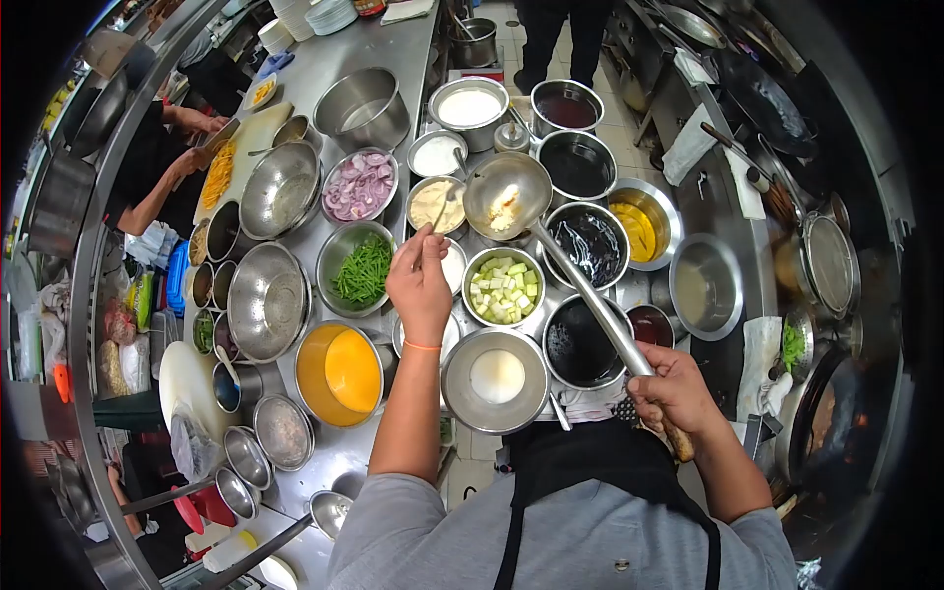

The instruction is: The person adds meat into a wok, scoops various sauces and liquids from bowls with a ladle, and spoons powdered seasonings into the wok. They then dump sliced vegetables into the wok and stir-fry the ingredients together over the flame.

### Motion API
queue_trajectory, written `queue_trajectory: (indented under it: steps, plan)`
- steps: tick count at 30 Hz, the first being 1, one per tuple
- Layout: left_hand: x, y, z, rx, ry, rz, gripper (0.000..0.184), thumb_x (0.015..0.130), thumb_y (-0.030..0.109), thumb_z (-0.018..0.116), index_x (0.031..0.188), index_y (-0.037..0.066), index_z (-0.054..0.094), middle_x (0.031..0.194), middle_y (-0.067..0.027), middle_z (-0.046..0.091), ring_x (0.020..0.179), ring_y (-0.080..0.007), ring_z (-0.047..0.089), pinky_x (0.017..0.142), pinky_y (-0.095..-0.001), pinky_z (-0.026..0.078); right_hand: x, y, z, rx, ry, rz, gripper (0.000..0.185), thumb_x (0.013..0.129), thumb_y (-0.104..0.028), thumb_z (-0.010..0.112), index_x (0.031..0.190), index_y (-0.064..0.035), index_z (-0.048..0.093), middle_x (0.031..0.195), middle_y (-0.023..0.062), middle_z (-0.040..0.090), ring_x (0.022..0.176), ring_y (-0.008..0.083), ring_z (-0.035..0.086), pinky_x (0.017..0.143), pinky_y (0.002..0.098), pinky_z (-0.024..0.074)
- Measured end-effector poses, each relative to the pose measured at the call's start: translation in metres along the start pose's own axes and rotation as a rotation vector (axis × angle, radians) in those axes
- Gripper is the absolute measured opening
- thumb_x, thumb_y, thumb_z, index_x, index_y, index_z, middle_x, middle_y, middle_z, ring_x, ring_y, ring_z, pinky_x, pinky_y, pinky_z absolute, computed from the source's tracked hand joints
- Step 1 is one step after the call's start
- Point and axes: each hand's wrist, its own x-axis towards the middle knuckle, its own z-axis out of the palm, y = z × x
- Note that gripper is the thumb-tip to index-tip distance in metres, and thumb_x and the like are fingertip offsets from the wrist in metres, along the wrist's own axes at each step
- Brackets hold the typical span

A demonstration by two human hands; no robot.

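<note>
My right hand (678, 388) grips the long handle of a ladle (508, 177). Its wide metal bowl hangs over the containers, with a small pale, crumbly heap (503, 208) in it. Between the fingers of my left hand (420, 280) is a thin spoon (447, 195), reaching over a bowl of beige paste or powder (425, 206). Just ahead of that hand stands a bowl of sliced purple onions (360, 187). Chopped green vegetable (360, 267) lies to its left, and pale green cubes (503, 291) fill a bowl to its right.
Pots of dark liquid (587, 339) line the right side, near a pot of yellow oil (634, 231). A pot of orange liquid (351, 374) stands left. Woks and strainers (831, 261) border the right. Across the counter, another person's hands (192, 157) hold a knife at a cutting board (261, 128).
</note>
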Motion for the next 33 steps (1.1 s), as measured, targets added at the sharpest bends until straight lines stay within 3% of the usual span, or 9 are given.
queue_trajectory:
  steps: [5,7,9,10,15,20,22,29,33]
  plan:
    - [-0.019,0.029,-0.004,0.144,0.139,0.423,0.024,0.097,0.007,0.053,0.112,-0.009,0.062,0.098,-0.017,0.064,0.087,-0.0188,0.067,0.076,-0.0278,0.056,-0.007,-0.003,0.004,0.042,0.012,-0.013,0.05,0.085,0.003,0.056,0.134,0.0003,0.048,0.056,0.0002,0.048,0.039,0.0072,0.044,0.035,0.023,0.0371]
    - [-0.024,0.001,-0.01,0.159,0.154,0.406,0.023,0.096,0.007,0.053,0.11,-0.007,0.064,0.098,-0.0177,0.065,0.088,-0.0209,0.067,0.077,-0.0304,0.055,-0.008,-0.004,0.004,0.044,0.013,-0.019,0.05,0.085,0.004,0.056,0.134,0.0002,0.048,0.056,0.0002,0.048,0.04,0.0072,0.044,0.035,0.0231,0.0372]
    - [-0.024,-0.056,-0.021,0.621,-0.04,0.5,0.023,0.095,0.009,0.055,0.11,-0.006,0.064,0.098,-0.0183,0.067,0.086,-0.0249,0.067,0.078,-0.0339,0.053,-0.009,-0.004,0.001,-0.017,0.04,-0.046,0.051,0.085,0.004,0.056,0.134,-0.0008,0.048,0.058,0.0003,0.048,0.04,0.0072,0.044,0.035,0.0232,0.0371]
    - [-0.032,-0.054,-0.015,0.649,-0.109,0.258,0.023,0.094,0.01,0.055,0.109,-0.005,0.065,0.097,-0.0187,0.067,0.085,-0.0286,0.066,0.078,-0.0357,0.051,-0.01,-0.004,-0.001,-0.011,0.037,-0.046,0.053,0.084,0.004,0.056,0.136,-0.0018,0.047,0.059,0.0006,0.048,0.041,0.0072,0.045,0.035,0.0233,0.037]
    - [0.005,-0.051,-0.007,0.46,0.081,0.323,0.023,0.094,0.012,0.055,0.108,-0.004,0.066,0.094,-0.0181,0.067,0.083,-0.0282,0.066,0.076,-0.035,0.052,-0.018,-0.012,0.002,0.022,0.105,-0.034,0.057,0.081,0.003,0.057,0.137,-0.0001,0.045,0.059,0.0011,0.048,0.04,0.0074,0.043,0.035,0.023,0.0362]
    - [0.093,-0.074,0.03,0.237,0.091,0.128,0.028,0.095,0.018,0.052,0.105,-0.004,0.067,0.094,-0.0194,0.067,0.084,-0.0318,0.066,0.075,-0.0362,0.052,-0.012,-0.014,0.004,0.029,0.144,-0.064,0.057,0.079,0.003,0.057,0.135,0.0021,0.046,0.057,0.001,0.047,0.038,0.0075,0.042,0.033,0.0227,0.0353]
    - [0.117,-0.093,0.043,0.536,-0.004,0.237,0.03,0.095,0.02,0.05,0.104,-0.003,0.067,0.096,-0.0222,0.066,0.085,-0.0366,0.064,0.078,-0.0402,0.051,-0.012,-0.015,0.004,0.035,0.141,-0.073,0.056,0.079,0.003,0.056,0.134,0.002,0.046,0.056,0.0007,0.047,0.037,0.0075,0.041,0.033,0.0226,0.0351]
    - [0.132,-0.117,0.063,0.688,-0.068,0.266,0.032,0.092,0.023,0.051,0.103,-0.002,0.069,0.092,-0.0232,0.067,0.089,-0.0384,0.063,0.083,-0.042,0.049,-0.014,-0.013,0.0,0.066,0.186,-0.059,0.053,0.079,0.003,0.055,0.131,0.0044,0.048,0.057,0.0009,0.049,0.036,0.0071,0.041,0.033,0.0221,0.0335]
    - [0.128,-0.122,0.064,0.332,-0.018,-0.036,0.03,0.094,0.017,0.051,0.103,-0.008,0.066,0.086,-0.0186,0.068,0.072,-0.0267,0.066,0.071,-0.036,0.052,-0.014,-0.013,-0.003,0.042,0.191,-0.071,0.05,0.079,0.002,0.054,0.129,0.0058,0.05,0.057,0.001,0.049,0.036,0.0068,0.041,0.033,0.0218,0.0329]
